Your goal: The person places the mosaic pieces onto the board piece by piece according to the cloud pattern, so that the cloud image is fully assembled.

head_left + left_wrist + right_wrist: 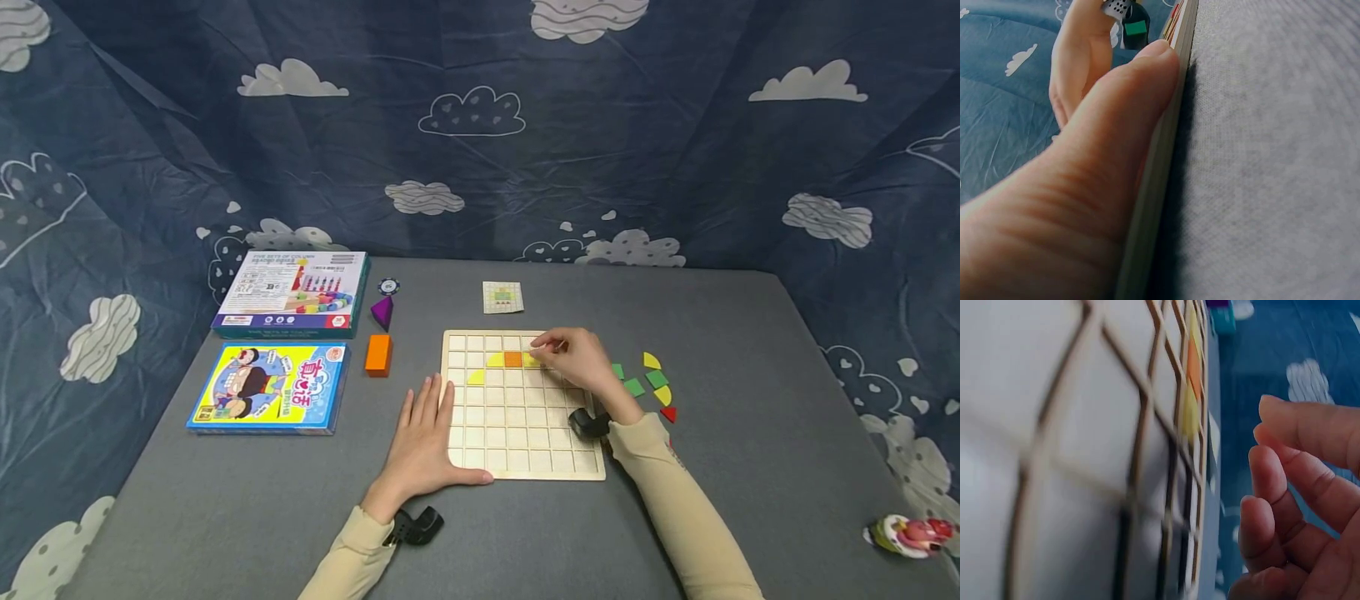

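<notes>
A wooden grid board [515, 417] lies on the grey table. My left hand [423, 442] rests flat along its left side with fingers spread, and the thumb [1125, 94] lies against the near edge. Over the upper right part of the board is my right hand [577, 358], its fingers bent and nothing visible between them in the right wrist view. Closest to its fingertips is a yellow piece [529, 360] in a cell. Left of that sit an orange square [513, 359] and another yellow piece [496, 360]. One more yellow piece [476, 378] lies a row nearer.
Loose green, yellow and red pieces [656, 379] lie right of the board. A small pattern card [502, 297] is beyond it. To the left are two boxes [270, 388], an orange block [378, 356], a purple piece [382, 312] and a round chip [388, 286]. A figurine [910, 535] stands far right.
</notes>
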`<act>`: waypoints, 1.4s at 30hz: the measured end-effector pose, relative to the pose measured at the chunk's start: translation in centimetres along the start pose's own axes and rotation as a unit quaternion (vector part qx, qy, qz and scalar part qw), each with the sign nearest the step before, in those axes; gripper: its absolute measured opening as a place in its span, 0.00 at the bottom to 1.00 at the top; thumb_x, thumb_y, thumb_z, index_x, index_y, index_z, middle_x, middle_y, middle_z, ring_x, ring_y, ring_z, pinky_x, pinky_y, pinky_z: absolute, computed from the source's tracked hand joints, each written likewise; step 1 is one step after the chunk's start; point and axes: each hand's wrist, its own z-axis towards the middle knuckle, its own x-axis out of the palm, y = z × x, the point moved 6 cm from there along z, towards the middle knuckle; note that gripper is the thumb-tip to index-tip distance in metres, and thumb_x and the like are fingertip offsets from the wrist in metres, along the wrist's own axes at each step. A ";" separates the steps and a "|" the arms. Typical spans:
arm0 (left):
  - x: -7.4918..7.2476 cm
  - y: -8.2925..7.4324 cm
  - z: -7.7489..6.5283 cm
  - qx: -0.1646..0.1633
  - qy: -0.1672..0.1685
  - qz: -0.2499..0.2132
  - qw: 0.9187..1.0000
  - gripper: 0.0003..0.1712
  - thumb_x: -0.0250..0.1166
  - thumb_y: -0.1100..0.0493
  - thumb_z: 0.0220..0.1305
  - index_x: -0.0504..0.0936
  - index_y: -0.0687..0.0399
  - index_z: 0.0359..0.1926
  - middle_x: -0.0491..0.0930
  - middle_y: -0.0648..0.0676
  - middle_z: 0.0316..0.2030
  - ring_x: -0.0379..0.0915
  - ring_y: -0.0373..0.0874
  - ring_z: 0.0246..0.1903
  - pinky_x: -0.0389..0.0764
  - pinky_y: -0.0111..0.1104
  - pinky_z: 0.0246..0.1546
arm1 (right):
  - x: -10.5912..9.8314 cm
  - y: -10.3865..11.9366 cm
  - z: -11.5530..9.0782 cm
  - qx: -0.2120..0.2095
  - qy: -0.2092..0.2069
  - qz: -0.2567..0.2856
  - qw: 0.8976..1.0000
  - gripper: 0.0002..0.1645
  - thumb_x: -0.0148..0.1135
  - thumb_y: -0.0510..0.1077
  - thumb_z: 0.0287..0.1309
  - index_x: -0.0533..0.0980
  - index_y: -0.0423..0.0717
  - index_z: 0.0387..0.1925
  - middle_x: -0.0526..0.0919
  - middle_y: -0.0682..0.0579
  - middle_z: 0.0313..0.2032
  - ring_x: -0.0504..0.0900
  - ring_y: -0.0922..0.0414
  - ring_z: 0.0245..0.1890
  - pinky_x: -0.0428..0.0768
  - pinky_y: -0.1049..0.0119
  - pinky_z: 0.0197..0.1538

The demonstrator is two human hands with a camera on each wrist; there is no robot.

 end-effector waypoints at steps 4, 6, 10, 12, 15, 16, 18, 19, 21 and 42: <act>-0.1 0.0 0.0 0.005 -0.004 -0.004 1.000 0.79 0.61 0.16 0.33 0.43 0.63 0.73 0.38 0.65 0.72 0.28 0.54 0.71 0.31 0.48 0.67 | -2.3 -2.0 -0.3 0.028 -0.030 -0.009 0.999 0.10 0.68 0.44 0.55 0.84 0.42 0.36 0.80 0.51 0.25 0.70 0.54 0.22 0.66 0.63 0.24; -0.1 0.0 0.0 0.005 -0.004 -0.005 1.000 0.79 0.61 0.16 0.33 0.42 0.63 0.73 0.38 0.65 0.72 0.28 0.54 0.71 0.31 0.48 0.67 | -3.2 -3.2 -0.4 0.047 -0.043 -0.011 0.998 0.11 0.68 0.44 0.55 0.84 0.41 0.36 0.80 0.50 0.26 0.71 0.53 0.22 0.68 0.61 0.23; -0.1 0.0 0.0 0.004 -0.004 -0.006 1.000 0.79 0.61 0.16 0.33 0.42 0.62 0.73 0.38 0.64 0.72 0.27 0.54 0.71 0.31 0.48 0.67 | -4.4 -5.3 -0.6 0.081 -0.053 -0.016 0.995 0.12 0.67 0.46 0.56 0.83 0.40 0.37 0.81 0.49 0.28 0.75 0.53 0.26 0.72 0.58 0.23; -0.1 0.0 0.0 0.004 -0.003 -0.007 1.000 0.79 0.61 0.16 0.33 0.42 0.62 0.73 0.38 0.64 0.72 0.27 0.54 0.71 0.31 0.48 0.67 | -4.7 -6.0 -0.7 0.092 -0.047 -0.022 0.994 0.13 0.66 0.46 0.56 0.83 0.40 0.38 0.82 0.48 0.30 0.76 0.52 0.28 0.73 0.58 0.25; -0.1 0.0 0.0 0.005 -0.004 -0.007 1.000 0.79 0.61 0.16 0.33 0.42 0.63 0.73 0.38 0.65 0.72 0.27 0.54 0.71 0.31 0.48 0.67 | -5.0 -6.7 -0.9 0.099 -0.031 -0.033 0.994 0.14 0.66 0.44 0.57 0.82 0.39 0.41 0.82 0.45 0.33 0.77 0.50 0.32 0.73 0.58 0.33; 0.0 0.0 0.0 0.005 -0.004 -0.006 1.000 0.79 0.61 0.16 0.33 0.42 0.63 0.73 0.38 0.65 0.72 0.27 0.54 0.71 0.31 0.48 0.67 | -5.0 -6.8 -0.9 0.102 -0.027 -0.038 0.994 0.15 0.66 0.45 0.57 0.82 0.38 0.42 0.82 0.45 0.34 0.77 0.49 0.33 0.73 0.57 0.35; 0.0 0.0 0.0 0.007 -0.007 -0.006 1.000 0.79 0.61 0.16 0.33 0.43 0.63 0.73 0.39 0.65 0.72 0.28 0.54 0.71 0.32 0.48 0.67 | -5.2 -7.1 -0.9 0.110 -0.020 -0.045 0.993 0.16 0.66 0.45 0.57 0.81 0.38 0.43 0.82 0.44 0.36 0.77 0.48 0.36 0.73 0.55 0.38; 0.0 0.0 0.0 0.007 -0.007 -0.006 1.000 0.79 0.61 0.16 0.33 0.43 0.63 0.73 0.39 0.65 0.72 0.28 0.54 0.71 0.32 0.49 0.67 | -5.2 -7.1 -0.9 0.114 -0.015 -0.048 0.992 0.17 0.66 0.45 0.57 0.81 0.37 0.44 0.81 0.43 0.36 0.77 0.47 0.37 0.73 0.55 0.40; 0.0 0.0 0.0 0.007 -0.007 -0.006 1.000 0.79 0.61 0.16 0.33 0.43 0.63 0.73 0.39 0.65 0.72 0.28 0.54 0.71 0.32 0.49 0.67 | -5.2 -7.3 -1.0 0.124 -0.007 -0.054 0.991 0.19 0.67 0.45 0.56 0.80 0.36 0.45 0.81 0.42 0.37 0.76 0.47 0.38 0.72 0.54 0.41; 0.0 0.0 0.0 0.004 -0.007 -0.009 1.000 0.79 0.61 0.16 0.33 0.43 0.63 0.73 0.38 0.64 0.73 0.27 0.53 0.71 0.31 0.48 0.67 | -5.4 -7.0 -2.1 0.135 -0.025 -0.072 0.988 0.13 0.70 0.42 0.51 0.74 0.42 0.32 0.76 0.49 0.27 0.71 0.52 0.26 0.65 0.61 0.30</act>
